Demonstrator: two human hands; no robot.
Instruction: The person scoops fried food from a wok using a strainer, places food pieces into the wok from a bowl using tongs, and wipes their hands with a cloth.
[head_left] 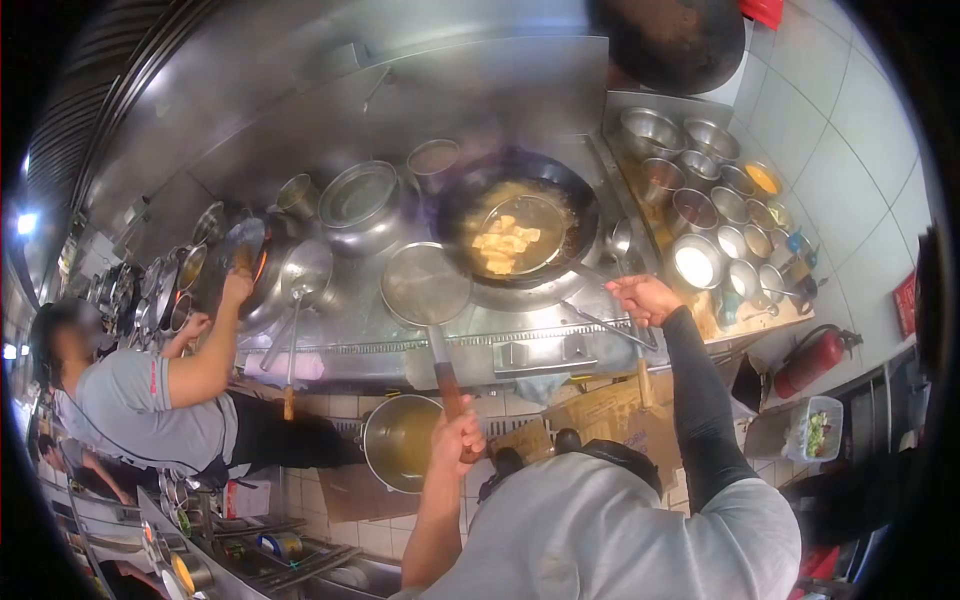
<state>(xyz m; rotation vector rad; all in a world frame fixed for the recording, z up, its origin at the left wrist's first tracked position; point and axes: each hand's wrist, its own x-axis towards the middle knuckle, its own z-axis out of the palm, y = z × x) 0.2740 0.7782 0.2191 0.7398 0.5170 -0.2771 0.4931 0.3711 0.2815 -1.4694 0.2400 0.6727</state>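
Note:
My left hand (458, 432) is closed around the wooden grip of a round mesh strainer (427, 285). The strainer is held over the steel stove edge, just left of a black wok (580, 215). In the wok, yellowish fried pieces (503, 247) lie in a round skimmer (548, 222) amid bubbling oil. The skimmer's handle runs right to my right hand (645, 298), whose fingers are closed on its end. A ladle (620, 238) rests on the stove right of the wok, near my right hand.
A lidded-looking steel pot (358, 195) stands left of the wok. Several metal bowls (695, 205) crowd the right counter. A co-worker (150, 390) works at another burner on the left. A pot of yellowish liquid (403, 443) sits low beside me; a fire extinguisher (812, 360) is at right.

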